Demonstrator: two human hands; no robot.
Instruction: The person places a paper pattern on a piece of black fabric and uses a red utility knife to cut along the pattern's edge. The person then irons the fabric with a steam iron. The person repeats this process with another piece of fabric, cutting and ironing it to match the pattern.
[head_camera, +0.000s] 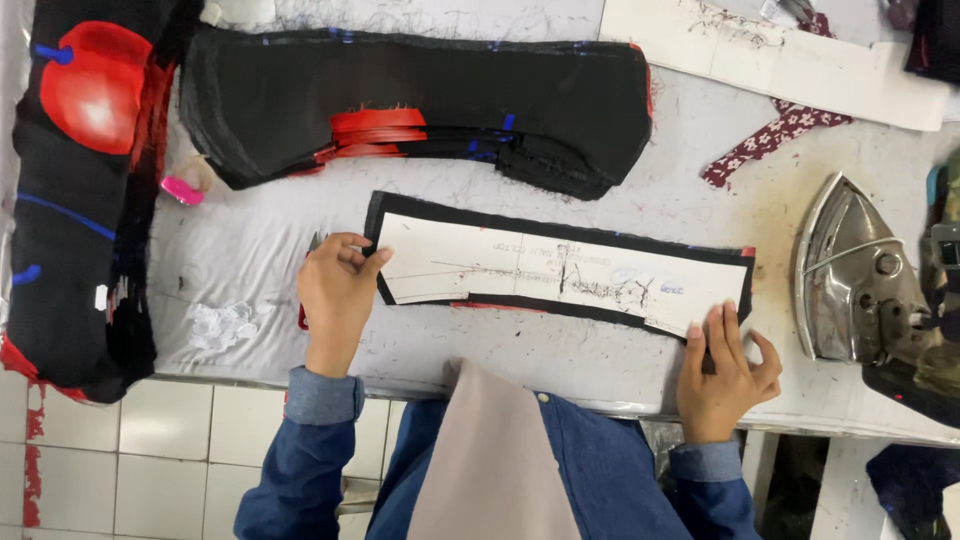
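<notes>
A long curved white paper pattern (540, 272) lies on a black fabric strip (470, 214) on the padded white table (250, 260). My left hand (335, 292) pinches the left end of the pattern and fabric between thumb and fingers. My right hand (722, 372) presses flat fingers on the pattern's lower right corner near the table's front edge. Something red and grey peeks out under my left hand; I cannot tell what it is.
A stack of black cut pieces with red and blue edges (420, 105) lies behind. Black fabric with a red print (85, 180) hangs at the left. A metal iron (860, 275) rests on its side at the right. A pink object (181, 189), floral scrap (770, 138) and white paper (780, 60) lie about.
</notes>
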